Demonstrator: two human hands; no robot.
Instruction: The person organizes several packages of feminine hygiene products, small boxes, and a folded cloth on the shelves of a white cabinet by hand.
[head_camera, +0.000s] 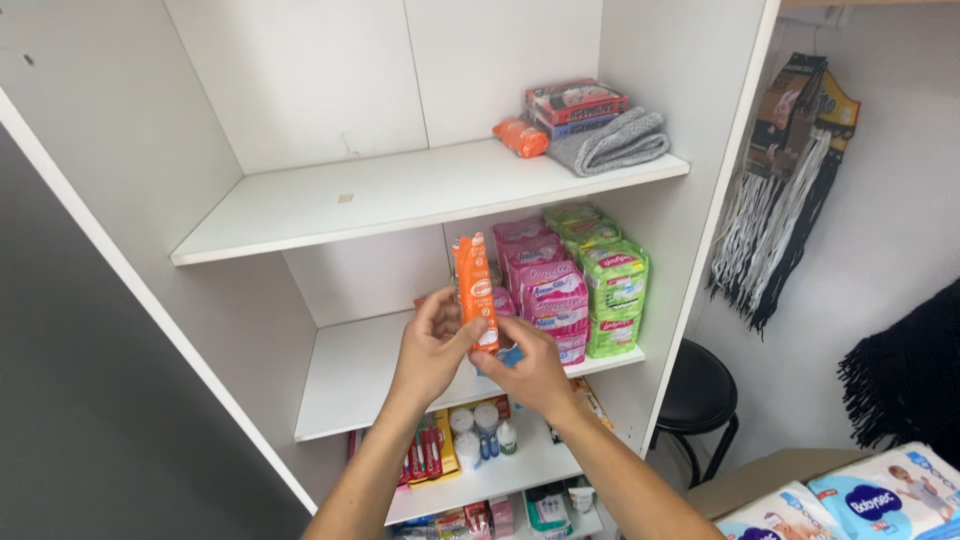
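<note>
A slim orange packet (472, 280) stands upright in front of the middle shelf (360, 385) of a white cupboard. My left hand (432, 350) pinches its lower left edge. My right hand (530, 368) grips its bottom from the right and also covers something light blue. Just behind the packet, pink packs (548, 292) and green packs (612, 285) are stacked on the right side of that shelf.
The top shelf (400, 195) carries a folded grey cloth (612, 142), a small orange pack (521, 138) and flat red boxes (575, 102). Lower shelves hold small bottles and tubes (480, 430). A black stool (698, 392) stands at the right; nappy packs (870, 500) lie at bottom right.
</note>
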